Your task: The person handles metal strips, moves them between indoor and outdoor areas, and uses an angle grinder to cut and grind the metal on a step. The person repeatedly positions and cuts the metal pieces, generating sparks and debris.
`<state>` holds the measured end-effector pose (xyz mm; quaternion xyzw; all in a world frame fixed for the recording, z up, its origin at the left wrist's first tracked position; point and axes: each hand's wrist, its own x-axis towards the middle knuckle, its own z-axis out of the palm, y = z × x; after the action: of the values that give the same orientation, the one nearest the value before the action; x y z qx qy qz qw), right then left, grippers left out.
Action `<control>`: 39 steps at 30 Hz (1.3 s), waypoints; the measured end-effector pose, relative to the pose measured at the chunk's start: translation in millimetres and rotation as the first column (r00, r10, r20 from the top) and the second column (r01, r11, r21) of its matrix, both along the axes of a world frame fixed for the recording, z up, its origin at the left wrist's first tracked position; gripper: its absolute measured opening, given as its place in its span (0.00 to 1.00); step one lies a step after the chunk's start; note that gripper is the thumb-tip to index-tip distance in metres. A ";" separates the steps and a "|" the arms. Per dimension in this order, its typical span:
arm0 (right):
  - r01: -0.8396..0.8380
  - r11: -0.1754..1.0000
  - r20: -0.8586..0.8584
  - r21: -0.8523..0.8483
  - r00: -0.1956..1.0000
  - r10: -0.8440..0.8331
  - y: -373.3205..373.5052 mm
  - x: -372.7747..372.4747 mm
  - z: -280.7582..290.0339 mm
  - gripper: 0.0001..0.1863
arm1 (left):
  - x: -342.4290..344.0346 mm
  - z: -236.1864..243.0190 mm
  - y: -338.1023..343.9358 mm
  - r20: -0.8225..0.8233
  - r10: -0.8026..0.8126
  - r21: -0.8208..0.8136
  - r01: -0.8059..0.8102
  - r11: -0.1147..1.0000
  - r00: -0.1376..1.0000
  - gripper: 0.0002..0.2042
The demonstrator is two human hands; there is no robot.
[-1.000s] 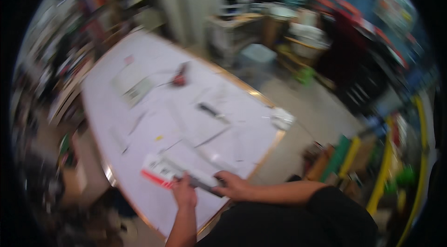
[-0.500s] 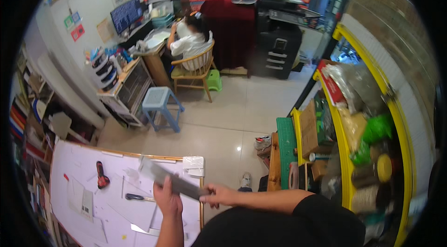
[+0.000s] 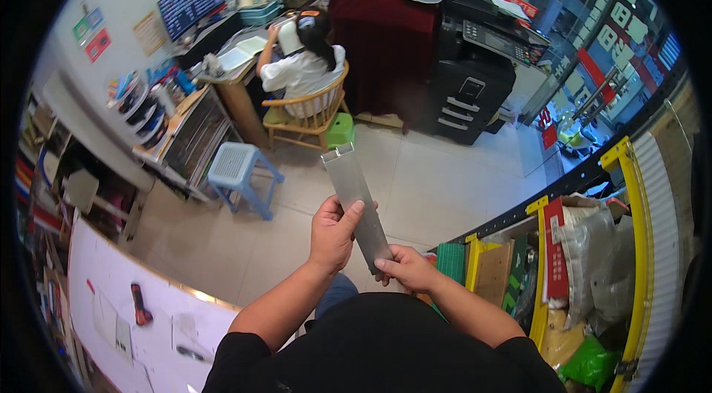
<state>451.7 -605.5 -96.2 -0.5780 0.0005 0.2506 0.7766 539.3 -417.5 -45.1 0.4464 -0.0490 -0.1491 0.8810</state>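
In front of my body I hold a short silver-grey metal channel bar (image 3: 356,196), tilted with its far end up and slightly left. My left hand (image 3: 334,233) grips it near the middle, thumb lying on its flat face. Its near end is pinched by my right hand (image 3: 404,267), the thumb on top and fingers underneath. At the far end the channel's open profile with small lips shows. Below the bar is the tiled floor.
A white-topped worktable (image 3: 148,274) at lower left carries a red-and-black power tool (image 3: 139,304). Ahead stand a blue stool (image 3: 241,170) and a person (image 3: 304,67) seated in a wooden chair (image 3: 311,122). A black printer (image 3: 475,74) stands beyond; yellow-framed shelving (image 3: 641,245) is at right.
My body and view have turned right, away from the worktable. The metal bar has moved from over the table's edge to over the floor and now points more forward, still in both hands.
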 end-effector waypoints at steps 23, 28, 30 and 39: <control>0.663 0.748 0.056 -0.009 0.748 -0.662 -304.2 377.8 -33.7 0.19 | 463.4 -17.0 -426.5 0.006 -0.745 0.086 0.742 0.665 0.667 0.22; 0.597 0.793 0.025 -0.122 0.800 -0.599 -448.7 401.6 -69.0 0.34 | 492.8 -43.0 -565.2 0.169 -0.795 0.269 0.749 0.606 0.582 0.17; 0.618 0.731 -0.020 -0.288 0.759 -0.650 -508.4 392.3 -87.2 0.45 | 518.2 -72.9 -614.3 0.323 -0.795 0.617 0.523 0.588 0.513 0.15; 0.753 0.111 -0.056 -0.649 0.099 -0.994 -752.4 218.9 -241.2 0.28 | 628.8 -321.4 -708.8 -0.275 -0.936 0.954 -0.058 -0.294 0.221 0.15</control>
<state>670.6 -1357.9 -337.4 -0.5279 0.6154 -0.1620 0.5624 1168.1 -1126.3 -366.5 0.7978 -0.4871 -0.3549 0.0187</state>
